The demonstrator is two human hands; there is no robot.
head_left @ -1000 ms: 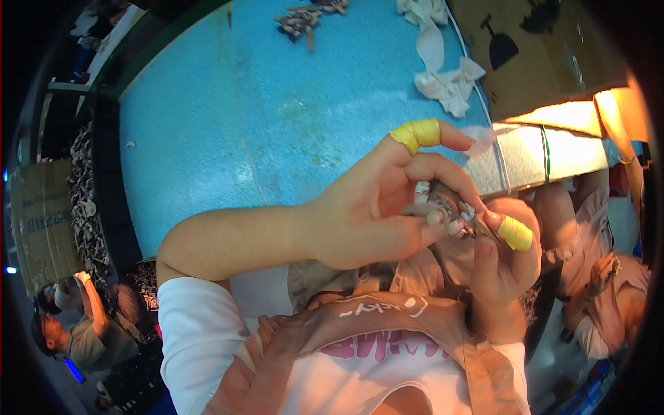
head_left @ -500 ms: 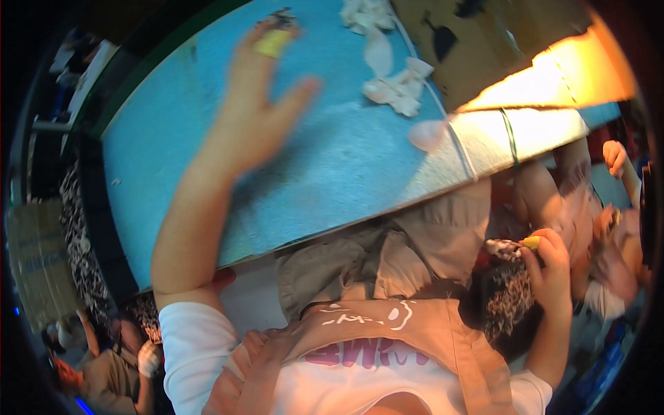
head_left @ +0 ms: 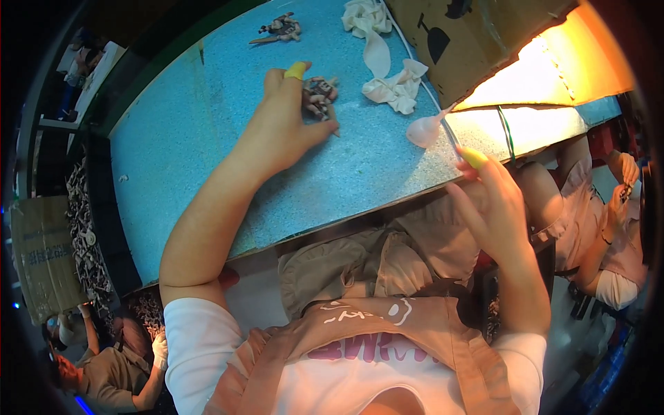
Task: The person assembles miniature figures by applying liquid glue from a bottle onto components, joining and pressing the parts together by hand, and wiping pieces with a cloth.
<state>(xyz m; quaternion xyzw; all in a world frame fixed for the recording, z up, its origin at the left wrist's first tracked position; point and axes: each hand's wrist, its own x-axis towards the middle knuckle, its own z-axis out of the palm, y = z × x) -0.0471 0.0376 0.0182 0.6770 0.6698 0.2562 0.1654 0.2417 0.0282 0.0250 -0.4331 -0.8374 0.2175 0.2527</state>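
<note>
A small mottled brown-and-cream figurine [head_left: 319, 97] is at the fingers of my left hand [head_left: 283, 114], which closes round it just above the blue tabletop [head_left: 332, 166]. A yellow finger cover [head_left: 296, 70] wraps one of that hand's fingers. Farther back lies a second figurine [head_left: 280, 29], apart from the hand. My right hand [head_left: 494, 207] hovers by the table's near edge, fingers apart and nothing visible in it. It also wears a yellow finger cover [head_left: 473, 158]. Close to it rests a pale pink bulb-shaped piece [head_left: 424, 131].
Crumpled white pieces [head_left: 394, 86] lie near a white cord [head_left: 415, 52]. A cardboard box [head_left: 470, 48], lit inside, stands at the back right. Many small pieces fill a dark bin [head_left: 83, 235] at left, beside a carton [head_left: 45, 256]. Other people sit at both sides.
My left hand came back toward me from the far figurine and is now at another one. My right hand rose from the lower right to the table edge; the figurine it held is gone from it.
</note>
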